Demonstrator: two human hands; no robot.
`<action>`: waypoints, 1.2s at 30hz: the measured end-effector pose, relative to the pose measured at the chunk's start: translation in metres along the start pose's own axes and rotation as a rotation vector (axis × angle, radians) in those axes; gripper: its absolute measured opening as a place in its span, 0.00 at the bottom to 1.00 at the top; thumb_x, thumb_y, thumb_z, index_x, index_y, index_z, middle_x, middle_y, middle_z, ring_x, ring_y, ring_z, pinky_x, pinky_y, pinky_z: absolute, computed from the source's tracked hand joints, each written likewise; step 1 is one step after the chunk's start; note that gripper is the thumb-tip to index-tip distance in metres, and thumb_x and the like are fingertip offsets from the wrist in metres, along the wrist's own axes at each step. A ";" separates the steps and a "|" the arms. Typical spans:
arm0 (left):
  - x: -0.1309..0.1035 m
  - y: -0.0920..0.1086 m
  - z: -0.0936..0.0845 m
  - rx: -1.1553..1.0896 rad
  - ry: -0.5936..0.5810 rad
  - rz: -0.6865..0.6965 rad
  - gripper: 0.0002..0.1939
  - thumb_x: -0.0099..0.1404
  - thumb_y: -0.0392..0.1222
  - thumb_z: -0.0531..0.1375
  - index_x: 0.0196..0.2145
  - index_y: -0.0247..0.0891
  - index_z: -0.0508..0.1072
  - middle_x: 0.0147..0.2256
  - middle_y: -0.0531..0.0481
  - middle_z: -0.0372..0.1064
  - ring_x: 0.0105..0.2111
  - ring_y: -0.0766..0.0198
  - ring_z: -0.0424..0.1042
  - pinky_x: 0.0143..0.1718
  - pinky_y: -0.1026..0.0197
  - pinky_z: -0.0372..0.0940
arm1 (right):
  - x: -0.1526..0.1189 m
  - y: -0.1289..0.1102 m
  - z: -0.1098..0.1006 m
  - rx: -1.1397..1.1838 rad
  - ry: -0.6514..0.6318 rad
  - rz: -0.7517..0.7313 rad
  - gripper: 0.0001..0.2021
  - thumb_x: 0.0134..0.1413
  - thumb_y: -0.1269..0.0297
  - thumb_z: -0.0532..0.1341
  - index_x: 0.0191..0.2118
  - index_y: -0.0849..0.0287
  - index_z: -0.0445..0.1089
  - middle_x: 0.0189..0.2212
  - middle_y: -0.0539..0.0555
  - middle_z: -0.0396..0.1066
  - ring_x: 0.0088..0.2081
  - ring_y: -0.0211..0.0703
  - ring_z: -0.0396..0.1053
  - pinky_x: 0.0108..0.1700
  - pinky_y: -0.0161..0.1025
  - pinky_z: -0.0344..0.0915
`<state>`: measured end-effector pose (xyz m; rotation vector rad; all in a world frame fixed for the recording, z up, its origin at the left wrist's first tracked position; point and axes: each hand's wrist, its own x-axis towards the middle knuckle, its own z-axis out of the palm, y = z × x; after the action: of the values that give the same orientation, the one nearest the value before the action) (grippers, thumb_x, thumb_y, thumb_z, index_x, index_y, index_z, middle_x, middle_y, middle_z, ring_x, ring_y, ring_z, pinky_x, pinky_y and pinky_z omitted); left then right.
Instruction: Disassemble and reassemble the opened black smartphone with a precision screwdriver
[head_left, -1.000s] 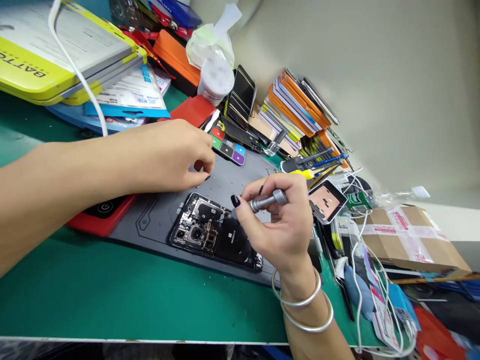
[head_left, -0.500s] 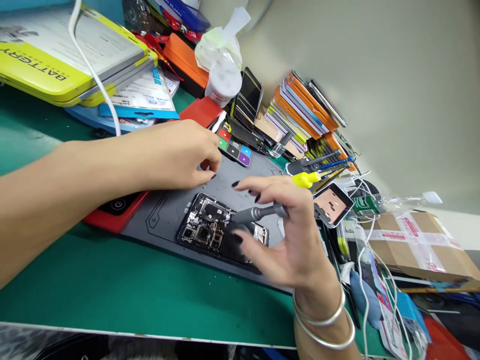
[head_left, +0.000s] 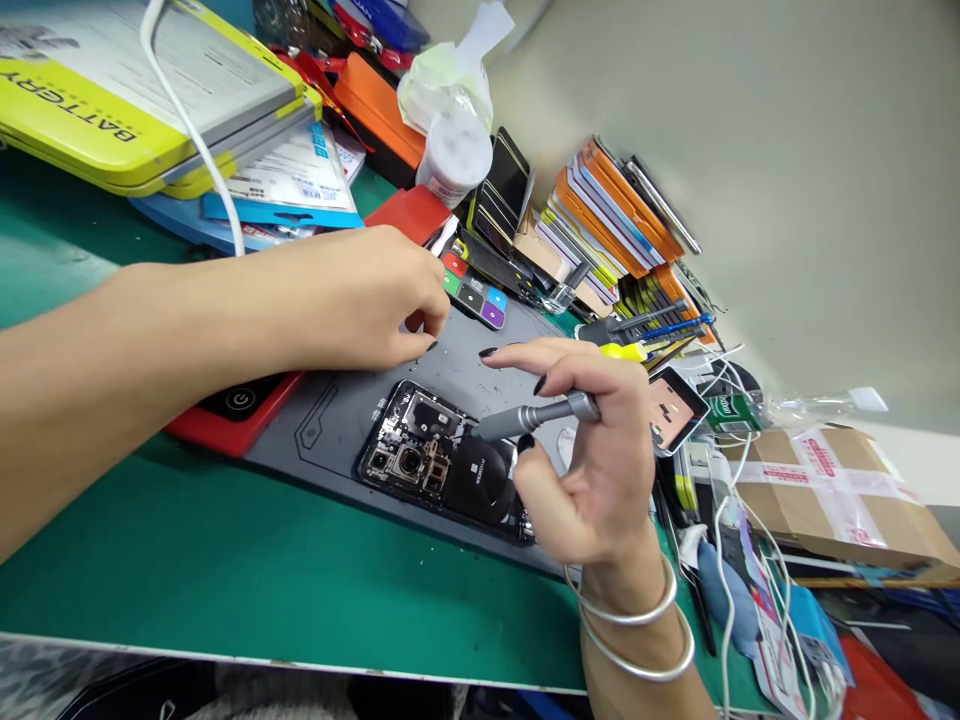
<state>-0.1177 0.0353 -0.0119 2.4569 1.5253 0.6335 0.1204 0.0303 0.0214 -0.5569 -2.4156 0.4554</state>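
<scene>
An opened smartphone (head_left: pixel 409 462) lies on a grey work mat (head_left: pixel 337 420), its camera modules, metal shields and black inner cover exposed. My right hand (head_left: pixel 600 450) holds a grey screwdriver (head_left: pixel 525 418) at a slant over the phone. The driver's tip is down by the upper edge of the black cover; I cannot tell whether it touches a screw. The index finger is stretched out and the thumb lies below the handle. My left hand (head_left: pixel 397 300) rests on the mat beyond the phone, fingers curled in and thumb close to them. Anything between those fingers is hidden.
A red device with a power button (head_left: pixel 240 400) sits at the mat's left end. Behind stand yellow battery boxes (head_left: pixel 90 130), a white tub (head_left: pixel 454 160) and stacked phone parts (head_left: pixel 607 210). On the right are a small screen (head_left: pixel 675 410), cables and a taped carton (head_left: pixel 847 490).
My right hand has shifted slightly right with the screwdriver, uncovering more of the phone's black cover. The thumb has moved back from the cover. My left hand keeps its curled pose.
</scene>
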 end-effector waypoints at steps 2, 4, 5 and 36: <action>0.000 0.000 0.000 0.003 0.012 0.003 0.17 0.64 0.35 0.51 0.32 0.39 0.80 0.33 0.49 0.75 0.34 0.62 0.71 0.36 0.59 0.62 | 0.000 0.000 0.003 -0.011 0.028 0.026 0.20 0.45 0.74 0.62 0.44 0.52 0.59 0.44 0.54 0.74 0.42 0.48 0.73 0.44 0.53 0.73; 0.000 -0.002 0.002 0.004 0.027 0.031 0.14 0.62 0.37 0.54 0.31 0.41 0.80 0.33 0.49 0.76 0.34 0.61 0.72 0.36 0.59 0.62 | -0.001 -0.001 0.006 0.008 0.078 0.082 0.17 0.50 0.73 0.65 0.42 0.52 0.59 0.36 0.49 0.72 0.34 0.41 0.74 0.31 0.41 0.73; 0.000 -0.004 0.003 0.002 0.040 0.043 0.12 0.61 0.38 0.56 0.29 0.42 0.80 0.32 0.50 0.76 0.33 0.60 0.72 0.35 0.59 0.62 | -0.001 -0.001 0.007 0.029 0.103 0.115 0.16 0.52 0.73 0.65 0.41 0.52 0.59 0.33 0.47 0.71 0.30 0.38 0.73 0.26 0.37 0.72; -0.004 0.023 0.011 -0.181 -0.039 0.173 0.09 0.61 0.38 0.59 0.31 0.44 0.80 0.32 0.49 0.74 0.33 0.60 0.73 0.35 0.58 0.66 | -0.002 -0.005 0.007 -0.249 0.127 -0.070 0.16 0.54 0.71 0.67 0.39 0.51 0.57 0.26 0.42 0.62 0.22 0.34 0.64 0.23 0.36 0.62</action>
<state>-0.0954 0.0222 -0.0146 2.4634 1.1928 0.7144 0.1160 0.0237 0.0168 -0.5856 -2.3748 0.0855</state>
